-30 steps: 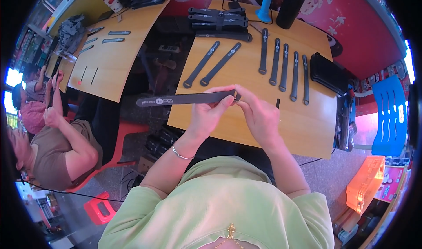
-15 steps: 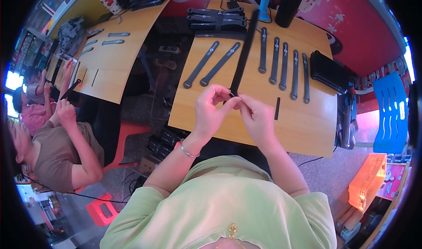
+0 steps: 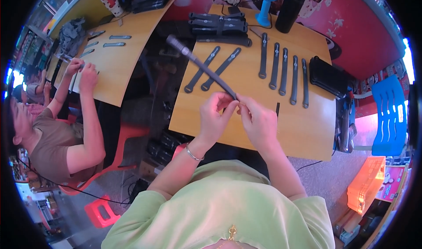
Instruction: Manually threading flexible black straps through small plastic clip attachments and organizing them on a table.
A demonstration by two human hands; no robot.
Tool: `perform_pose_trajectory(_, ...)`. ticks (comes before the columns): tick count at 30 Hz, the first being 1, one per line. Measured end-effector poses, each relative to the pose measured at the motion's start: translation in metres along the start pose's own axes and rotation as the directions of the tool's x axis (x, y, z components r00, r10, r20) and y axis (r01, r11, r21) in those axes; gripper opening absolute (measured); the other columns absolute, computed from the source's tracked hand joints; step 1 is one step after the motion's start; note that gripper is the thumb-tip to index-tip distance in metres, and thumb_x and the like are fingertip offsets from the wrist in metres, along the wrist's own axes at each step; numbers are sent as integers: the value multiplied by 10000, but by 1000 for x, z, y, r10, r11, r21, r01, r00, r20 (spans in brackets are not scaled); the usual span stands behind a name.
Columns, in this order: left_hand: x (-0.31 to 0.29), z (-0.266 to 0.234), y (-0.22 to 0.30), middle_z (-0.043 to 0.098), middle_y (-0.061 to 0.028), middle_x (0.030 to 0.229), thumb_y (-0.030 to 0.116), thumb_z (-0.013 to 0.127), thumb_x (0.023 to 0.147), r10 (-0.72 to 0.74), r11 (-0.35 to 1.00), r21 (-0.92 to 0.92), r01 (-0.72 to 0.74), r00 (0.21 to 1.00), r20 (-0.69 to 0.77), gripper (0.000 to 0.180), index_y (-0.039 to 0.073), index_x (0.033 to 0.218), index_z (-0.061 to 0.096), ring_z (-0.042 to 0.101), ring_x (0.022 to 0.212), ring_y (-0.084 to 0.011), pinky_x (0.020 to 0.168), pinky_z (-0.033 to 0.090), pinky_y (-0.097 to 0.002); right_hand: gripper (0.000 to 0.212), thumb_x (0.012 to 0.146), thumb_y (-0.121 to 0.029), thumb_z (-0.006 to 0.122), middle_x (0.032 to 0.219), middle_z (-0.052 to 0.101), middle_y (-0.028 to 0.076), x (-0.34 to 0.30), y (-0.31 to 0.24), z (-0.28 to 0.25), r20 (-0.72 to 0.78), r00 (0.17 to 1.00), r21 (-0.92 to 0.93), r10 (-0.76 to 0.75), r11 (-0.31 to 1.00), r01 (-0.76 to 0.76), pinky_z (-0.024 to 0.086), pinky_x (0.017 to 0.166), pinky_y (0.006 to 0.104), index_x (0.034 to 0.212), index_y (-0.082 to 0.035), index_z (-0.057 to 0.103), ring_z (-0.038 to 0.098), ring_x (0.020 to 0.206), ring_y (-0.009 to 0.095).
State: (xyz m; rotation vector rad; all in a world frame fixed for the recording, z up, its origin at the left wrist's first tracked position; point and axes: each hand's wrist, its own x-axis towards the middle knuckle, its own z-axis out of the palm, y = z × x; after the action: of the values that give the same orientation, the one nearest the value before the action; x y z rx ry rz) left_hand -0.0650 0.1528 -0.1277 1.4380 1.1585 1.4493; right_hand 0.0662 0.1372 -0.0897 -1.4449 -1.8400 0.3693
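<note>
A long dark grey strap (image 3: 204, 67) rises up and to the left from my fingertips, its far end over the table's left edge. My left hand (image 3: 215, 117) pinches its near end between thumb and fingers. Right beside it, my right hand (image 3: 258, 120) pinches the same end; the fingers hide that end's details. Beneath the held strap lie two similar straps, a left one (image 3: 202, 69) and a right one (image 3: 221, 69). Several more straps (image 3: 285, 71) lie in a row to the right, each with a ring-like end. A short black strip (image 3: 278, 109) shows beside my right hand.
Bundled straps (image 3: 218, 23) are stacked at the back of the wooden table (image 3: 303, 134). A blue fan (image 3: 264, 11), a black cylinder (image 3: 290, 10) and a black pouch (image 3: 329, 77) stand or lie farther right. At left, a person (image 3: 66, 148) works at another table (image 3: 132, 60).
The held strap has swung from nearly upright to leaning far left, its other side now showing. Both my hands stay together at its end. The person at left has brought both hands together.
</note>
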Motion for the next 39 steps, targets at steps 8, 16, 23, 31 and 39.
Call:
perform_pose_trajectory(8,-2,2,-10,621,-101,824,36,669,820,29,996,-84,-33,999,-46,133,-35,869,568,627,778,-149,706,513,-257,238,833,-79,600,717,655,61,-3,0,6,-42,999,86,-16,996,20,469,522,302,1063,-128,639,646,624,198)
perform_pose_trajectory(16,4,-1,-3,590,-117,774,15,655,805,189,966,167,-197,980,65,94,-14,827,568,602,694,-225,616,481,-285,206,834,-82,601,690,643,45,-5,8,9,-45,999,64,3,998,0,460,505,307,1033,-122,636,636,602,195)
perform_pose_trajectory(23,11,0,1,569,-115,744,5,648,779,347,875,300,-381,924,162,90,5,799,559,565,646,-264,559,446,-322,158,844,-99,604,683,641,46,-7,13,13,-61,998,58,34,998,-31,460,490,313,1000,-114,625,640,601,200)
perform_pose_trajectory(31,19,-2,7,576,-115,742,-36,657,734,428,823,349,-448,893,139,134,16,775,540,581,682,-279,599,461,-319,145,815,-66,626,685,634,54,5,17,12,-145,987,115,-75,989,92,445,478,303,951,-115,620,630,591,206)
perform_pose_trajectory(39,25,-8,25,550,-98,691,-12,658,731,431,816,340,-467,884,178,129,20,752,535,547,609,-255,543,432,-318,128,809,-53,628,682,630,53,10,13,7,-158,978,78,-139,985,153,442,478,295,924,-109,622,626,583,204)
